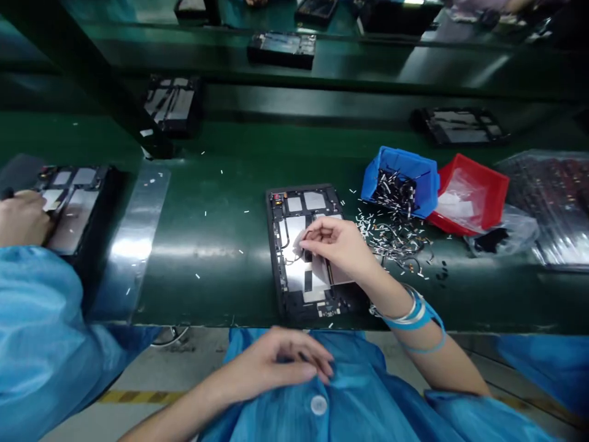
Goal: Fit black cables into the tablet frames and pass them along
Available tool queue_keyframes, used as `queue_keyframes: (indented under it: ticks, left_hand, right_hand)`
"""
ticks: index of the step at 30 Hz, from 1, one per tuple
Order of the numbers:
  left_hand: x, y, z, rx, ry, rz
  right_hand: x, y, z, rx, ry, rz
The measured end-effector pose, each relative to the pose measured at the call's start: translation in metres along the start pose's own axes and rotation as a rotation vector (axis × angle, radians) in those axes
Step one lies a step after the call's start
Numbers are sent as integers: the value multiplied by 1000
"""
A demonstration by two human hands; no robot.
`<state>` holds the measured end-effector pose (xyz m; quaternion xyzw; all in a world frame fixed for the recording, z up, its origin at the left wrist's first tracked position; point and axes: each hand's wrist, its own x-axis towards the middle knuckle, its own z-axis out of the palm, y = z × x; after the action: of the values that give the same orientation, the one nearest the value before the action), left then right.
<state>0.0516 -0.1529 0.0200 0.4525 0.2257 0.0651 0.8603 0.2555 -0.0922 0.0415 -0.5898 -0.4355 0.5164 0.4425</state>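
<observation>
An opened tablet with silver battery panels and dark circuit parts lies on the green bench in front of me. My right hand is over its middle, thumb and finger pinched on a thin dark cable that curves down to the left across the silver panel. The pinched end is hidden by the fingertips. Below the bench edge, close to my blue smock, my left hand hangs with fingers loosely bent and thumb apart, away from the tablet.
Right of the tablet are a pile of short cables, a blue bin of small parts and a red bin with plastic bags. A co-worker's hand is on another opened tablet at left. More tablets stand behind.
</observation>
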Motion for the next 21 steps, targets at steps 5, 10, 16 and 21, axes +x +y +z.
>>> queue_keyframes:
  ticks: [5,10,16,21]
  left_hand:
    - [0,25,-46,1093,680,656]
    - [12,22,-70,1641,696,608]
    - [14,18,-71,1767,664,596]
    - [19,27,-69,1834,654,560]
  right_hand:
    - [21,5,11,-104,-26,-10]
    - [29,9,13,-245,-60,-22]
    - [27,11,13,-325,-41,-71]
    - [28,7,8,-363,-46,-53]
